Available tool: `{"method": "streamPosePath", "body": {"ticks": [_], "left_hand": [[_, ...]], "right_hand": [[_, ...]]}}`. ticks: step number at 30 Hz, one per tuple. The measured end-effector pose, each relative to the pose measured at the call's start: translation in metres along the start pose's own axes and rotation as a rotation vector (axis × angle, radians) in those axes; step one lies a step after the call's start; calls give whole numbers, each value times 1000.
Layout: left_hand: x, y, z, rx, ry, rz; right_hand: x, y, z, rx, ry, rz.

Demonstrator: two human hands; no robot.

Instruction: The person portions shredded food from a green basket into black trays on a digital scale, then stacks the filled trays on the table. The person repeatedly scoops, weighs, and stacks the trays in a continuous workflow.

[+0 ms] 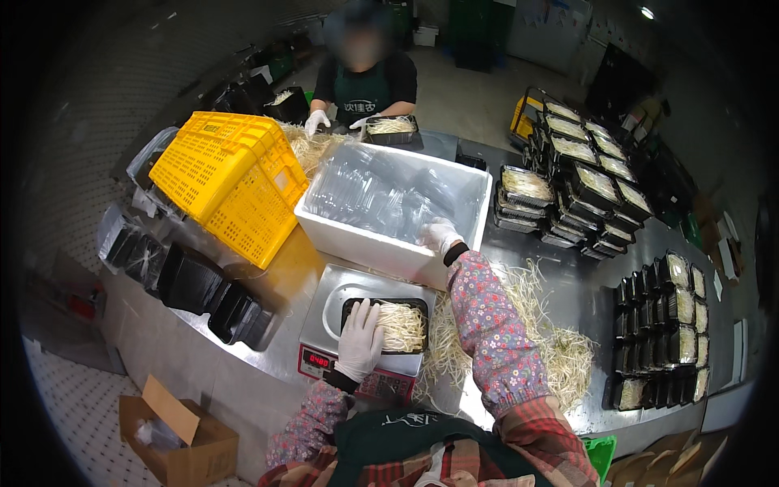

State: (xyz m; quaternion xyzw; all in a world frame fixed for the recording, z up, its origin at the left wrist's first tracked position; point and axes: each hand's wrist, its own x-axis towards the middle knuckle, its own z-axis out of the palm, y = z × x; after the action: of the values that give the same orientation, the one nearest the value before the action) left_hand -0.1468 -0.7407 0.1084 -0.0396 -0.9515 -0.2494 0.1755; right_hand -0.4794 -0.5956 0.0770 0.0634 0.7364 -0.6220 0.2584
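My gloved left hand (360, 342) lies over the left part of a black tray of bean sprouts (402, 327), its fingers stretched out. That tray sits on a digital scale (327, 302) with a lit red display. Inside a white foam box (369, 247), my gloved right hand (441, 236) reaches down at the right end of the clear plastic lids (369, 195). Its fingers are bent; what they hold, if anything, is hard to make out. Loose bean sprouts (564, 365) are heaped on the steel table around my right forearm.
A tilted yellow crate (235, 178) stands left of the foam box. Black empty trays (191, 276) line the table's left side. Filled packs (596, 183) are stacked at the right, more packs (680, 312) nearer. Across the table, a co-worker (369, 89) handles a filled tray (391, 128).
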Motion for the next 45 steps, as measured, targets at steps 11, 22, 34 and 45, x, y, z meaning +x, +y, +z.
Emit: {"method": "streamPosePath", "body": {"ticks": [11, 22, 34, 45], "left_hand": [[-6, 0, -9, -266, 128, -26], [38, -8, -120, -1616, 72, -411], [-30, -13, -58, -1182, 35, -481], [29, -73, 11, -97, 306, -369]], "right_hand": [[-63, -31, -44, 248, 232, -325], [-289, -95, -52, -455, 113, -1528], [-296, 67, -16, -268, -217, -626], [-206, 93, 25, -828, 345, -827]]}}
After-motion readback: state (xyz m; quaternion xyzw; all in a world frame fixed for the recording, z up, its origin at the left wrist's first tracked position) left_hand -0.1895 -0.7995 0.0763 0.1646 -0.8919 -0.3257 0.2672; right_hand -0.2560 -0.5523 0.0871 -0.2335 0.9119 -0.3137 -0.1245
